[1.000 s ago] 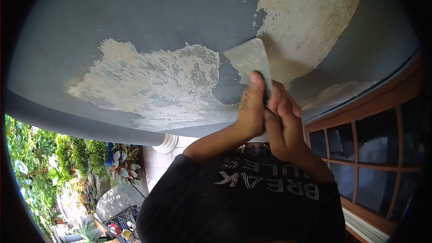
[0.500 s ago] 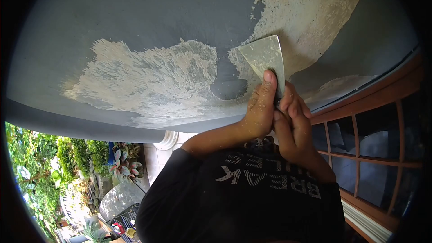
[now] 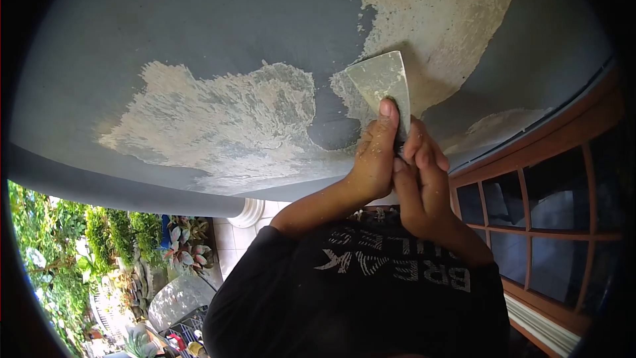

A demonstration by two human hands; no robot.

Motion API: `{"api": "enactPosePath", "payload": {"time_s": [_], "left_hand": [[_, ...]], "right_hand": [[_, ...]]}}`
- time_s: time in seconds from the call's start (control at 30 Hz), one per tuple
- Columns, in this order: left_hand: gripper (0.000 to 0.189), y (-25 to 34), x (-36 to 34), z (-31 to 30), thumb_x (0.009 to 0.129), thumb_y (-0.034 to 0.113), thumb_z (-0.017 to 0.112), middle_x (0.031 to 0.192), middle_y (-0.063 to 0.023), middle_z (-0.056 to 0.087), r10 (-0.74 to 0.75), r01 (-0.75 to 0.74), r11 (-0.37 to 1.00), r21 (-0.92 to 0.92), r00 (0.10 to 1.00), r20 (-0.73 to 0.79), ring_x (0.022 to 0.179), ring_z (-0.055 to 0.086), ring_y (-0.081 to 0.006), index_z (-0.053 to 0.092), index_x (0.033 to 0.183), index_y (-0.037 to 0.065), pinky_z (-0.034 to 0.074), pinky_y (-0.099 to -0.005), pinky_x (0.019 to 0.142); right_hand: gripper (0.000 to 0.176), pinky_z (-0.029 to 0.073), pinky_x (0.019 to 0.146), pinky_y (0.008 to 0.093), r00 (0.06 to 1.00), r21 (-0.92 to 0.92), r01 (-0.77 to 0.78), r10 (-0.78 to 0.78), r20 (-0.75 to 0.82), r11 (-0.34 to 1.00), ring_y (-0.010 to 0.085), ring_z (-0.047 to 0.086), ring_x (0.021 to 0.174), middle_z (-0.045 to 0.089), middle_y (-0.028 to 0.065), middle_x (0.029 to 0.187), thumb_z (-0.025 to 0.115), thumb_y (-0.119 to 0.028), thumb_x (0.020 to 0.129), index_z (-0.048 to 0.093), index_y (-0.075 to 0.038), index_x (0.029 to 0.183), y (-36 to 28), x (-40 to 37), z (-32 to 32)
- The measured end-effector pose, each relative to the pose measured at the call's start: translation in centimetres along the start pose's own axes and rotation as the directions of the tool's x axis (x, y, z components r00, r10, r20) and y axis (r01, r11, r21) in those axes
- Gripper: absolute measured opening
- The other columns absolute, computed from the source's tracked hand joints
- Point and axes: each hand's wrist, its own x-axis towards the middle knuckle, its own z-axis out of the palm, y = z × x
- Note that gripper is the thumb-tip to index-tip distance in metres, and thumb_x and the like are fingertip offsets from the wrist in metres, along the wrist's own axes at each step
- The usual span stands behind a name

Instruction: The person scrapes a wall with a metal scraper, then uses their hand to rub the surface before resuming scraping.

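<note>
Both hands hold a putty knife (image 3: 383,78), whose wide, dusty metal blade lies against the grey overhead surface (image 3: 218,20). The blade's edge is on a patch of bare, pale, rough material (image 3: 437,26). My left hand (image 3: 376,156) is closed on the tool, with its thumb stretched up onto the base of the blade. Wrapped round the handle just right of it is my right hand (image 3: 424,166), which hides most of the handle. Another scraped patch (image 3: 225,119) with ragged edges spreads to the left.
A brown-framed window (image 3: 523,229) stands at the right. White column moulding (image 3: 249,213) and floor tiles (image 3: 228,242) show below the surface. At the lower left are green plants (image 3: 109,232), a grey chair-like object (image 3: 179,298) and a dark rack with small items (image 3: 189,331).
The hands and putty knife appear slightly further left in view. The overhead patches have also shifted a little, with the camera's view. Both hands keep their hold.
</note>
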Motion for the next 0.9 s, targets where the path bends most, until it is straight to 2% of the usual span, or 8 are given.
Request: {"api": "enactPosePath", "payload": {"time_s": [0.07,0.17,0.3,0.37,0.43,0.6,0.7,0.9], "left_hand": [[0.064,0.0,-0.1,-0.1,0.097,0.055,0.015,0.059,-0.0099,0.046,-0.011,0.012,1.0,0.019,1.0,-0.012,0.069,0.061,-0.0322,0.037,0.06,0.008,0.049,-0.0397,0.072],[0.065,-0.5,0.0,0.5,0.097,0.056,0.014,0.06,-0.0098,0.046,-0.015,0.015,1.0,0.014,1.0,-0.008,0.068,0.06,-0.0317,0.038,0.06,0.008,0.049,-0.0407,0.072],[0.065,-0.3,-0.1,-0.2,0.097,0.055,0.015,0.06,-0.0101,0.046,0.017,-0.016,1.0,-0.023,1.0,0.009,0.068,0.06,-0.0317,0.039,0.061,0.007,0.05,-0.0411,0.074],[0.065,-0.1,0.1,-0.1,0.097,0.055,0.016,0.06,-0.0103,0.046,0.023,-0.022,1.0,0.019,0.999,-0.027,0.068,0.06,-0.0315,0.039,0.061,0.007,0.05,-0.0407,0.074],[0.065,-0.5,-0.1,0.7,0.097,0.055,0.016,0.06,-0.0102,0.046,-0.004,0.005,1.0,0.013,1.0,-0.031,0.068,0.06,-0.0313,0.039,0.061,0.007,0.05,-0.0407,0.074],[0.064,-0.5,0.3,-0.3,0.096,0.058,0.016,0.06,-0.0088,0.046,0.062,-0.063,0.996,-0.055,0.998,-0.022,0.067,0.059,-0.0311,0.039,0.062,0.009,0.05,-0.0417,0.075],[0.064,0.5,0.0,0.0,0.095,0.06,0.017,0.06,-0.0083,0.046,0.09,-0.09,0.995,-0.03,0.996,-0.014,0.068,0.06,-0.0315,0.039,0.062,0.01,0.049,-0.0435,0.076],[0.064,-0.3,0.4,0.0,0.095,0.059,0.016,0.059,-0.0081,0.045,0.039,-0.04,0.998,0.043,0.999,0.021,0.069,0.06,-0.0319,0.038,0.061,0.009,0.049,-0.0429,0.075]], "right_hand": [[0.017,0.043,0.069,0.0311,1.0,-0.001,0.021,-0.021,0.015,1.0,0.0198,0.055,0.085,0.052,0.0141,0.095,0.051,-0.002,0.088,0.049,0.005,0.104,-0.2,0.4,0.0],[0.017,0.043,0.069,0.0316,0.992,0.184,-0.128,0.125,0.027,0.975,0.0197,0.055,0.085,0.052,0.0145,0.094,0.05,-0.002,0.088,0.049,0.005,0.104,-1.2,-0.4,-0.5],[0.015,0.043,0.067,0.0321,1.0,-0.007,0.019,-0.019,0.007,1.0,0.0185,0.055,0.086,0.052,0.0137,0.094,0.049,0.0,0.089,0.049,0.005,0.103,-0.4,0.2,0.0],[0.015,0.044,0.067,0.033,0.998,0.061,-0.05,0.049,0.027,0.997,0.0196,0.056,0.085,0.052,0.0142,0.094,0.05,0.0,0.089,0.049,0.005,0.103,-0.2,0.1,-0.1],[0.016,0.044,0.067,0.0339,0.964,0.239,-0.262,0.243,0.107,0.935,0.021,0.056,0.084,0.052,0.015,0.094,0.052,-0.002,0.088,0.049,0.005,0.103,-0.3,-0.5,-0.8],[0.016,0.044,0.067,0.0313,0.999,0.023,0.052,-0.052,-0.011,0.998,0.019,0.057,0.079,0.054,0.0137,0.091,0.052,-0.002,0.088,0.049,0.003,0.104,-0.2,1.2,0.0],[0.022,0.045,0.07,0.0305,0.993,0.068,0.013,-0.021,0.116,0.998,0.0204,0.059,0.083,0.055,0.0154,0.096,0.051,-0.001,0.088,0.049,0.005,0.109,0.0,1.3,0.2],[0.022,0.046,0.069,0.032,1.0,0.08,0.006,-0.006,0.01,0.997,0.0199,0.058,0.087,0.056,0.0156,0.096,0.051,0.0,0.089,0.049,0.006,0.109,-1.1,0.9,-0.2]]}}
